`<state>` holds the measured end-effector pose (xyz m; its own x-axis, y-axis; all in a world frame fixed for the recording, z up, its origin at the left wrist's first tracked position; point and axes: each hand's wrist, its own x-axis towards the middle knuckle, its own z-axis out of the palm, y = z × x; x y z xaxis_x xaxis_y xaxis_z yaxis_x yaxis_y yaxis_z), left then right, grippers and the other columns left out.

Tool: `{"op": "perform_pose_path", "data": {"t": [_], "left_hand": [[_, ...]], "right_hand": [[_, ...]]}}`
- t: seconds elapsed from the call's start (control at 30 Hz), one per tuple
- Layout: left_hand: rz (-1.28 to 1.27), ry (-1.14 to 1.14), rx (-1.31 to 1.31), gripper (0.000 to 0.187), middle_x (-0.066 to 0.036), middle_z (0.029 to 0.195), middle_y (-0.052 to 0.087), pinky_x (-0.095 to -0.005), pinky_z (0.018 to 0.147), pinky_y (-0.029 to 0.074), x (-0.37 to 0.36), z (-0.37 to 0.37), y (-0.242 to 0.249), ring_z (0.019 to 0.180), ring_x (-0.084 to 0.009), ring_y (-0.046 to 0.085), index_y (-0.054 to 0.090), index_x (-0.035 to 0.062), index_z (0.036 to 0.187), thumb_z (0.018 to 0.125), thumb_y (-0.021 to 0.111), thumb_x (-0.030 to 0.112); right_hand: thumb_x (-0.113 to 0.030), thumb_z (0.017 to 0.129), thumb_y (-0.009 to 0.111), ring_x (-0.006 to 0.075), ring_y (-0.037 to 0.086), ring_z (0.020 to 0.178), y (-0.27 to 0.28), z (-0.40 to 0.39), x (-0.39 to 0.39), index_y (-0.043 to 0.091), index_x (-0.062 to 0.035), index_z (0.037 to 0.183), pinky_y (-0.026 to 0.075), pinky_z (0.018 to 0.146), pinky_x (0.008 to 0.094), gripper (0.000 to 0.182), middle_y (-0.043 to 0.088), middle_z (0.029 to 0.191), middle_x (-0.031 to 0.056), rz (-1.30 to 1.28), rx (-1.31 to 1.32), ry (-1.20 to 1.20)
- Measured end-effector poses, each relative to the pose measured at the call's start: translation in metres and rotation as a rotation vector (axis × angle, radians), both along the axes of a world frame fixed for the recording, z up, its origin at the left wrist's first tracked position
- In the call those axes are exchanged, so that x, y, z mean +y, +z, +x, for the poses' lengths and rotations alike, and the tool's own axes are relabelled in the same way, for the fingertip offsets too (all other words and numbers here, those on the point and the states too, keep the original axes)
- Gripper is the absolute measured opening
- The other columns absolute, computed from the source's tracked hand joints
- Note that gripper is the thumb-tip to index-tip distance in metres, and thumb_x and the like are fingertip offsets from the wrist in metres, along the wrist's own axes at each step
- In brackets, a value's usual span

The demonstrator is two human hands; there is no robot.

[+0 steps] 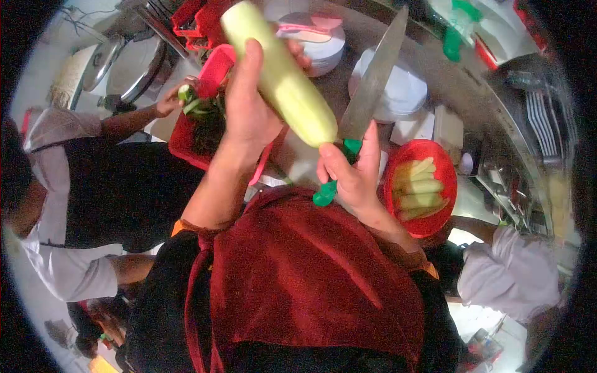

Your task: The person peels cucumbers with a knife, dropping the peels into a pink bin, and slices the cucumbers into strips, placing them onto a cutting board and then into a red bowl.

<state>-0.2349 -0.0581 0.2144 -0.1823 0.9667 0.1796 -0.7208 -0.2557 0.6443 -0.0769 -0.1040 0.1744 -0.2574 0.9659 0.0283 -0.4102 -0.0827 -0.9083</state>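
Observation:
My left hand [252,109] is wrapped around a long, pale green peeled gourd [289,87], which slants from upper left to lower right. In my right hand [357,171] is a large knife [375,81], gripped by its green handle, with the broad blade pointing up and away. My right thumb is right at the gourd's lower end. Close to my right forearm stands a red basket [390,186] with several pale peeled gourds [423,186] lying in it.
Left of me, a red crate [180,146] holds dark green matter, and another person's hand [169,99] holds a green vegetable above it. White bowls [398,93] stand on the metal counter beyond. People in white sleeves [510,264] are on both sides.

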Motion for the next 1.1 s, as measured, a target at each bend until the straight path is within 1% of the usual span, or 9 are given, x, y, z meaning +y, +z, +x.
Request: {"op": "perform_pose_path", "data": {"t": [0.17, 0.23, 0.3, 0.37, 0.4, 0.5, 0.6, 0.7, 1.1], "left_hand": [[-0.051, 0.096, 0.254, 0.047, -0.007, 0.098, 0.058, -0.0392, 0.078, 0.052, 0.002, -0.002, 0.016, 0.086, -0.0185, 0.06, 0.051, 0.0078, 0.115, 0.094, 0.049, 0.051], [-0.127, 0.095, 0.106, 0.051, -0.008, 0.097, 0.058, -0.0377, 0.073, 0.051, -0.001, 0.005, 0.02, 0.082, -0.0197, 0.059, 0.052, 0.0058, 0.111, 0.094, 0.049, 0.054], [-0.208, 0.192, -0.207, 0.057, -0.01, 0.089, 0.057, -0.036, 0.07, 0.052, 0.006, 0.006, 0.012, 0.075, -0.0213, 0.058, 0.052, 0.0027, 0.104, 0.092, 0.047, 0.058], [-0.207, 0.181, -0.137, 0.06, -0.011, 0.086, 0.056, -0.0365, 0.069, 0.052, 0.008, -0.005, 0.006, 0.074, -0.0231, 0.056, 0.049, 0.0026, 0.104, 0.093, 0.042, 0.061], [-0.246, 0.113, -0.223, 0.06, -0.011, 0.085, 0.055, -0.0379, 0.07, 0.052, 0.011, -0.016, 0.0, 0.074, -0.0235, 0.056, 0.048, 0.003, 0.102, 0.093, 0.039, 0.062], [-0.304, 0.074, -0.33, 0.059, -0.013, 0.084, 0.056, -0.0407, 0.068, 0.053, 0.015, -0.027, -0.003, 0.073, -0.0247, 0.057, 0.048, 0.0025, 0.097, 0.095, 0.033, 0.059], [-0.342, -0.05, -0.417, 0.034, -0.017, 0.08, 0.056, -0.0399, 0.066, 0.054, 0.012, -0.032, 0.0, 0.07, -0.0297, 0.057, 0.051, 0.0034, 0.091, 0.094, 0.042, 0.036], [-0.335, -0.063, -0.401, 0.03, -0.018, 0.082, 0.055, -0.0401, 0.067, 0.053, 0.01, -0.03, 0.007, 0.072, -0.0295, 0.056, 0.05, 0.003, 0.093, 0.094, 0.04, 0.031], [-0.304, 0.127, -0.318, 0.037, -0.015, 0.082, 0.054, -0.0389, 0.067, 0.051, 0.014, -0.046, 0.025, 0.072, -0.0271, 0.054, 0.046, 0.0026, 0.094, 0.099, 0.032, 0.036]], "right_hand": [[0.004, 0.082, 0.064, 0.0075, 0.053, 0.053, 0.006, -0.004, -0.006, 0.035, -0.0038, 0.126, 0.043, 0.045, 0.0226, 0.054, 0.06, 0.093, 0.0092, 0.123, 0.026, -0.089], [0.005, 0.082, 0.064, 0.0073, 0.052, 0.052, -0.008, -0.006, 0.003, 0.036, -0.0028, 0.125, 0.042, 0.044, 0.0219, 0.051, 0.059, 0.097, 0.0098, 0.566, -0.277, -0.258], [0.003, 0.083, 0.064, 0.0122, 0.057, 0.061, 0.008, -0.009, 0.001, 0.042, 0.0003, 0.119, 0.046, 0.052, 0.0261, 0.043, 0.059, 0.098, 0.0093, 0.515, -0.182, -0.219], [0.0, 0.085, 0.063, 0.0178, 0.06, 0.075, 0.015, -0.005, 0.005, 0.047, 0.0026, 0.112, 0.048, 0.063, 0.0313, 0.031, 0.059, 0.096, 0.0091, 0.913, -0.473, -0.35], [-0.01, 0.087, 0.061, 0.0339, 0.058, 0.073, 0.012, -0.002, 0.0, 0.05, 0.0029, 0.104, 0.046, 0.064, 0.0402, 0.024, 0.056, 0.086, 0.017, 0.914, -0.541, -0.418], [-0.01, 0.089, 0.059, 0.0385, 0.056, 0.065, 0.009, 0.001, -0.017, 0.048, 0.0009, 0.093, 0.044, 0.057, 0.0456, 0.016, 0.053, 0.075, 0.0184, 0.94, -0.769, -0.27], [-0.008, 0.089, 0.056, 0.0416, 0.054, 0.061, -0.001, -0.005, -0.023, 0.044, -0.0011, 0.085, 0.042, 0.052, 0.0493, 0.015, 0.051, 0.07, 0.0205, 0.87, -0.837, -0.195], [-0.007, 0.089, 0.055, 0.0413, 0.053, 0.058, -0.007, -0.01, -0.021, 0.043, -0.0018, 0.083, 0.041, 0.048, 0.0492, 0.015, 0.048, 0.066, 0.0197, 0.908, -0.821, -0.202], [-0.007, 0.091, 0.052, 0.0438, 0.055, 0.057, 0.001, -0.026, -0.018, 0.042, 0.0001, 0.085, 0.039, 0.048, 0.0497, 0.013, 0.053, 0.063, 0.0193, 0.975, -0.788, -0.222]]}}
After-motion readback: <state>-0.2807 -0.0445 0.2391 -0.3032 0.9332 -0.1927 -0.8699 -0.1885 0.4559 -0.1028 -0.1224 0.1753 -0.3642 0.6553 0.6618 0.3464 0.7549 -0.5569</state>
